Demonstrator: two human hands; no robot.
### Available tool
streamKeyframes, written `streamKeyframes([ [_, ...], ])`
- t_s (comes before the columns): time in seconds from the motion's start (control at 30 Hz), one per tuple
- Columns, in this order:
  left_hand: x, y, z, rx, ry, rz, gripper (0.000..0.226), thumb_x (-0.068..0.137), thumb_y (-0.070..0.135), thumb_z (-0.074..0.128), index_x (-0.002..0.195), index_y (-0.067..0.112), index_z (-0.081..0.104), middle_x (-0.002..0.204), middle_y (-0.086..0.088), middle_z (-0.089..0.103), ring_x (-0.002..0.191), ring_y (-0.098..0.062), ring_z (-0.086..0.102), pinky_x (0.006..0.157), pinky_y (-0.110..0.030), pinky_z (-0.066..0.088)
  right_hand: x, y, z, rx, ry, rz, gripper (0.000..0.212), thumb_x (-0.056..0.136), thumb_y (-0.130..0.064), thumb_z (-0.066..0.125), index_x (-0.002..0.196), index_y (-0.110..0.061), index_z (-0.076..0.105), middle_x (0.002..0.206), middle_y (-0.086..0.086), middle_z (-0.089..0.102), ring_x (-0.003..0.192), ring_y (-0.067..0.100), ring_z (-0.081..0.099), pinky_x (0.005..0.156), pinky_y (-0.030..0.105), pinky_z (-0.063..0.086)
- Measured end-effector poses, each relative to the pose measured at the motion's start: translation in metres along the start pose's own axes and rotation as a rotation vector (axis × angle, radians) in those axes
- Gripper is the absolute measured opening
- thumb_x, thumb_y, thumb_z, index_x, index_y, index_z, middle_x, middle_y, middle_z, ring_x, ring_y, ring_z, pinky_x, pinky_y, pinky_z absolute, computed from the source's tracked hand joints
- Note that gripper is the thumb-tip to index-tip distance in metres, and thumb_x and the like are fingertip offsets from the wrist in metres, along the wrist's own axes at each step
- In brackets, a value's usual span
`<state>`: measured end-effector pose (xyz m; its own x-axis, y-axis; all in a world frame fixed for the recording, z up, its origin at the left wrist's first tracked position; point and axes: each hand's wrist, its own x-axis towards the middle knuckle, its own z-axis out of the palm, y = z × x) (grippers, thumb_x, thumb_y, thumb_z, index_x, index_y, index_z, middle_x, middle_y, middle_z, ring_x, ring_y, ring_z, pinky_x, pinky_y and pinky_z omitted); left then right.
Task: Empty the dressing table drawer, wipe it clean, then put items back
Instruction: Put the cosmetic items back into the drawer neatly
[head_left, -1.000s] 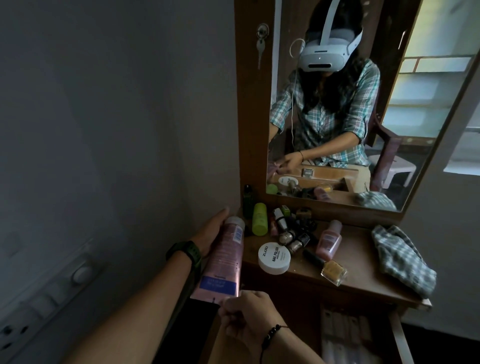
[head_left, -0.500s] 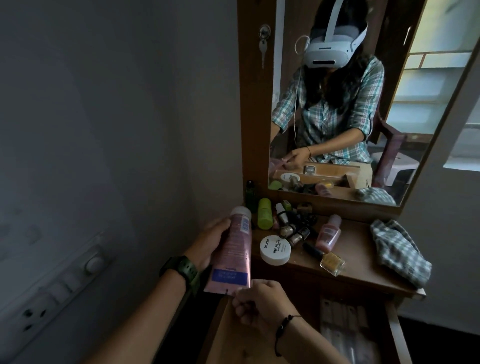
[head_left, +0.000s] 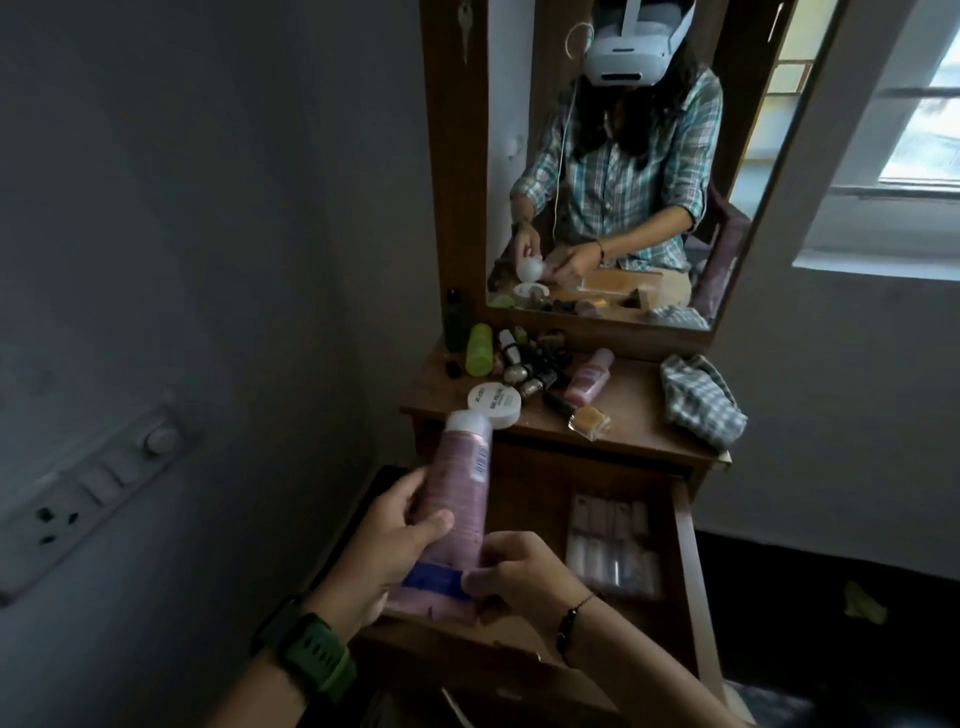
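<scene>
I hold the pink tube (head_left: 457, 499) over the open drawer (head_left: 685, 545), my left hand (head_left: 384, 551) wrapped around its middle and my right hand (head_left: 519, 571) pinching its flat end, its cap pointing away toward the bench (head_left: 639, 410) front edge.

A dim room with bluish-grey walls (head_left: 182, 208). A switchboard (head_left: 93, 488) sits on the left wall. Daylight enters through a window (head_left: 919, 130) at right. A wood-framed mirror (head_left: 613, 156) rises behind the desk (head_left: 644, 415); the floor (head_left: 831, 597) is dark.
</scene>
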<state>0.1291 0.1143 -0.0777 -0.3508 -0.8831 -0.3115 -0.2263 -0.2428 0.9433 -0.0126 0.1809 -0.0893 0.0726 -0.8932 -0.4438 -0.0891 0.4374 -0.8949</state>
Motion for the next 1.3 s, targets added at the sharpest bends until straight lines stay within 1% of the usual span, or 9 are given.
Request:
streamKeyframes([
  [0.2,0.013,-0.015,0.032,0.223,-0.031,-0.115,0.056,0.091,0.012,0.053,0.142,0.018,0.032,0.134,-0.009,0.05,0.097,-0.016,0.06,0.07,-0.025,0.055,-0.011,0.028,-0.019,0.036,0.153,0.066,0.02,0.084,-0.003,0.059,0.097,-0.017,0.055,0.088,0.003,0.064,0.063,0.008,0.058,0.055,0.018,0.05],
  [0.3,0.023,-0.018,0.038,0.24,-0.055,-0.194,0.052,0.091,0.003,0.05,0.14,0.013,0.036,0.122,-0.009,0.053,0.088,-0.014,0.058,0.059,-0.022,0.052,-0.007,0.033,-0.025,0.081,0.189,0.046,0.015,0.085,-0.005,0.059,0.09,-0.019,0.057,0.079,0.003,0.064,0.059,0.007,0.058,0.053,0.017,0.05],
  [0.47,0.036,-0.021,0.05,0.234,-0.047,-0.265,0.045,0.09,-0.006,0.043,0.133,0.004,0.041,0.104,-0.01,0.055,0.073,-0.015,0.055,0.053,-0.023,0.05,0.006,0.037,-0.022,0.045,0.264,0.047,0.032,0.088,-0.008,0.056,0.12,-0.01,0.051,0.093,0.003,0.06,0.069,0.009,0.057,0.052,0.017,0.048],
  [0.6,0.045,-0.022,0.06,0.216,-0.04,-0.285,0.047,0.089,-0.006,0.043,0.135,0.004,0.039,0.097,-0.008,0.055,0.073,-0.016,0.056,0.058,-0.028,0.053,0.012,0.041,-0.027,0.005,0.325,0.031,0.035,0.089,-0.01,0.055,0.124,-0.013,0.049,0.096,-0.003,0.056,0.075,0.006,0.056,0.05,0.014,0.045],
  [0.83,0.052,-0.025,0.073,0.235,-0.078,-0.297,0.063,0.088,-0.005,0.045,0.145,0.013,0.024,0.135,-0.018,0.044,0.088,-0.019,0.055,0.053,-0.024,0.052,0.012,0.048,-0.039,0.128,0.331,0.097,0.046,0.087,-0.003,0.055,0.131,-0.012,0.044,0.105,0.004,0.054,0.079,0.01,0.056,0.047,0.014,0.045],
  [0.93,0.052,-0.024,0.077,0.236,-0.081,-0.296,0.063,0.089,-0.004,0.045,0.145,0.015,0.024,0.135,-0.017,0.044,0.09,-0.019,0.057,0.057,-0.025,0.054,0.011,0.05,-0.039,0.133,0.355,0.083,0.047,0.087,-0.004,0.056,0.132,-0.012,0.043,0.126,0.012,0.049,0.081,0.009,0.055,0.048,0.015,0.046],
  [1.13,0.052,-0.027,0.077,0.211,-0.047,-0.318,0.062,0.089,-0.003,0.041,0.145,0.018,0.023,0.134,-0.018,0.044,0.093,-0.023,0.059,0.06,-0.03,0.056,0.01,0.05,-0.038,0.146,0.303,0.058,0.046,0.087,-0.004,0.055,0.132,-0.011,0.044,0.132,0.01,0.045,0.1,0.017,0.056,0.065,0.023,0.054],
  [1.23,0.052,-0.024,0.067,0.235,0.018,-0.303,0.06,0.089,-0.004,0.037,0.145,0.015,0.023,0.135,-0.021,0.043,0.109,-0.033,0.056,0.071,-0.038,0.055,0.017,0.043,-0.03,0.158,0.246,0.06,0.047,0.087,-0.004,0.057,0.131,-0.008,0.044,0.131,0.013,0.047,0.108,0.023,0.056,0.079,0.03,0.055],
  [1.3,0.052,-0.021,0.057,0.304,0.065,-0.267,0.055,0.091,0.001,0.039,0.144,0.014,0.026,0.136,-0.02,0.043,0.116,-0.034,0.052,0.087,-0.042,0.053,0.026,0.036,-0.022,0.166,0.216,0.075,0.047,0.086,-0.004,0.058,0.131,-0.007,0.045,0.129,0.014,0.049,0.109,0.024,0.055,0.074,0.028,0.054],
])
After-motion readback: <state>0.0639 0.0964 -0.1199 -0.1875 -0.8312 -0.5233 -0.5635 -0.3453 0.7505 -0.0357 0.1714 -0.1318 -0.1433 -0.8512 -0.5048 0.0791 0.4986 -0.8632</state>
